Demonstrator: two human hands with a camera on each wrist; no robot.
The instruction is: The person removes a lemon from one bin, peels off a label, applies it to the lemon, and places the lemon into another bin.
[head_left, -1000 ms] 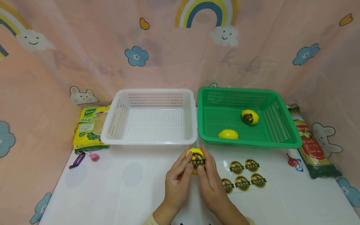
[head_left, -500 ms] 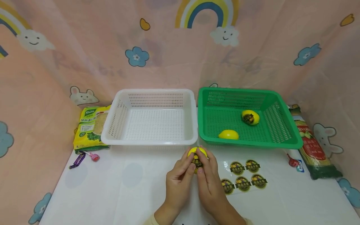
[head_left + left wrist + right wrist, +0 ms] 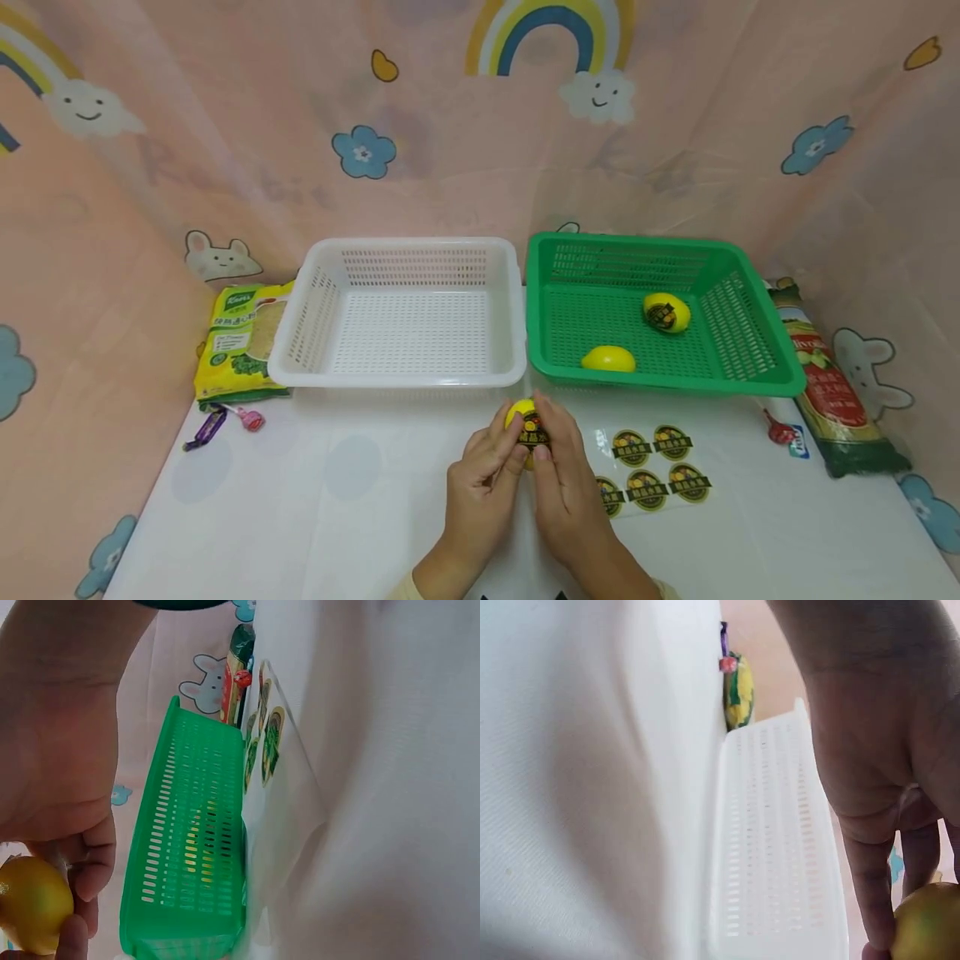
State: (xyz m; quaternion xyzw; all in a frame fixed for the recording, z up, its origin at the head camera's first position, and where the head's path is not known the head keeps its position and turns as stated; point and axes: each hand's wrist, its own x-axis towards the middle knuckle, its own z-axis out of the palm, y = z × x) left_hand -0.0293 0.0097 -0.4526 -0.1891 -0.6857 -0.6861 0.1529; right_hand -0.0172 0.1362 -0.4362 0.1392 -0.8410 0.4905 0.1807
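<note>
Between both hands, in the head view, is a yellow lemon [image 3: 520,411] with a round black-and-gold sticker [image 3: 533,431] on its near face. My left hand [image 3: 480,492] grips it from the left, thumb at the near side. From the right, my right hand [image 3: 567,492] holds the same lemon, its fingers along the side and over part of the sticker's edge. The left wrist view shows a bare side of the lemon [image 3: 34,904] at the fingers. In the right wrist view only part of the lemon [image 3: 928,926] shows.
A white basket [image 3: 397,381] stands behind on the left. The green basket [image 3: 667,382] beside it holds a stickered lemon [image 3: 667,312] and a lemon [image 3: 609,358] showing no sticker. A sticker sheet [image 3: 648,488] lies right of the hands. Food bags [image 3: 240,342] and sweets flank the baskets.
The right fingers slid across the sticker half a second ago and now lie further right, exposing more of it. The lemon has turned slightly, and both hands have shifted a little right.
</note>
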